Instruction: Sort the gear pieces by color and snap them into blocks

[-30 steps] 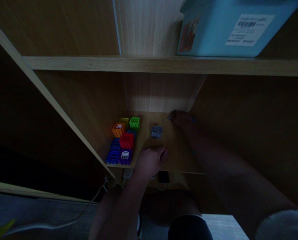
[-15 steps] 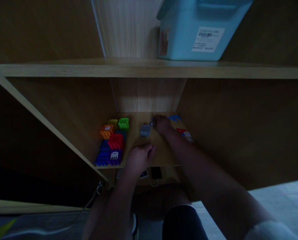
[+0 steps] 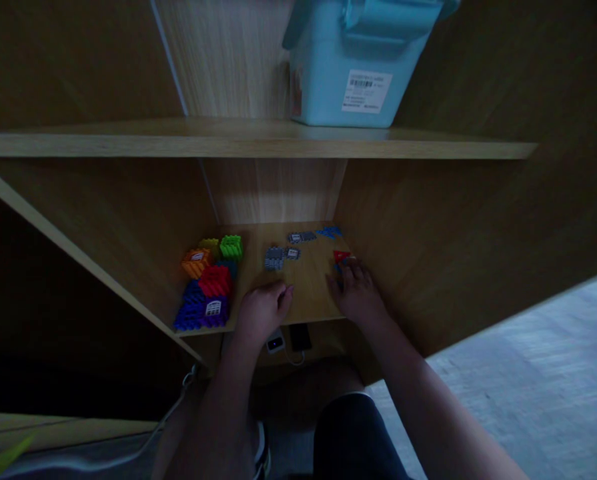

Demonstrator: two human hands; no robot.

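Note:
My right hand (image 3: pixel 357 291) is at the right of the lower shelf, fingers apart, reaching over small flat pieces. A red triangular piece (image 3: pixel 341 255) shows just past its fingertips; other pieces there are partly covered. Near the shelf's front edge, my left hand (image 3: pixel 264 309) is closed in a fist, and its inside is hidden. Beyond it sits a stack of grey interlocking tiles (image 3: pixel 274 257), with a grey window tile (image 3: pixel 293 253) beside it. More grey tiles (image 3: pixel 308 236) lie farther back, left of some blue pieces (image 3: pixel 329 232).
Stacked colored tiles stand at the left, including red (image 3: pixel 215 281), orange (image 3: pixel 197 262), green (image 3: pixel 231 247) and purple (image 3: pixel 213 311) ones. A light-blue bin (image 3: pixel 351 60) rests on the upper shelf (image 3: pixel 218 141). Below are a black device (image 3: pixel 300 337) and a white device (image 3: pixel 275 342).
My right hand has moved from the grey tiles toward the front right, over the red and blue pieces. A grey window tile now shows beside the stack. The view has shifted; my left hand stays closed.

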